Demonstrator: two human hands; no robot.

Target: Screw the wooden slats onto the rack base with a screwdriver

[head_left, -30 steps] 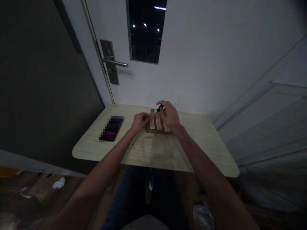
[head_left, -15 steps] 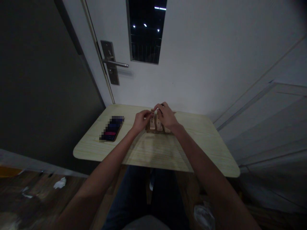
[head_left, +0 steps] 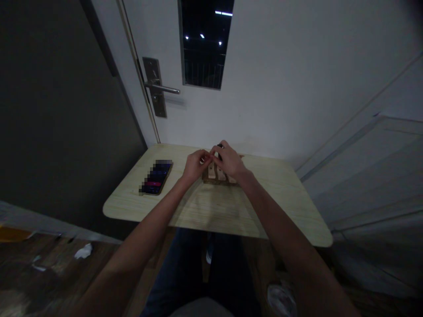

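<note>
A small wooden rack with upright pale slats stands at the far middle of the light wood table. Both my hands meet just above its far end. My left hand has its fingers pinched together near the right hand's fingertips; what it pinches is too small to make out. My right hand is curled over the rack's top and grips a small black object that pokes out by its fingertips. The rack's right part is hidden under this hand.
A phone with a lit screen lies on the table's left part. Behind the table is a white door with a metal handle and a dark narrow window. Scraps lie on the wooden floor at the lower left.
My left hand has risen from the rack's left side to meet my right hand's fingertips above the rack. The right hand has shifted slightly left.
</note>
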